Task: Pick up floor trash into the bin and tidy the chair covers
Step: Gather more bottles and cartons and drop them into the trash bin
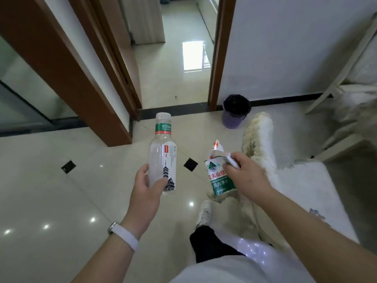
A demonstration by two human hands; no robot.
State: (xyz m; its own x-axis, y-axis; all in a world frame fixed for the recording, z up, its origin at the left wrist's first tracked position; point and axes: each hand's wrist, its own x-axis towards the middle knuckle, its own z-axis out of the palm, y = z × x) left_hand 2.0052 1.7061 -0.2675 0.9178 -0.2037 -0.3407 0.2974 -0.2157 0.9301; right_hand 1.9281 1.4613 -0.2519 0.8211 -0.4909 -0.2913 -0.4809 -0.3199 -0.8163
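Note:
My left hand (145, 183) grips an empty clear plastic bottle (163, 152) with a green neck band and a pagoda drawing, held upright. My right hand (243, 172) holds a crushed bottle with a green and white label (217, 177) together with a torn red and white wrapper (217, 147). A purple perforated bin (235, 112) lined with a black bag stands on the floor ahead, against the white wall beside the doorway. A fluffy white chair cover (260, 139) lies partly on the floor to the right of the bin.
An open doorway with brown wooden frames (221, 54) leads to a glossy tiled room. White chairs (344, 82) draped in furry covers stand at right. A white seat surface (306, 193) is under my right arm. My foot in a white shoe (205, 212) rests on the tiles.

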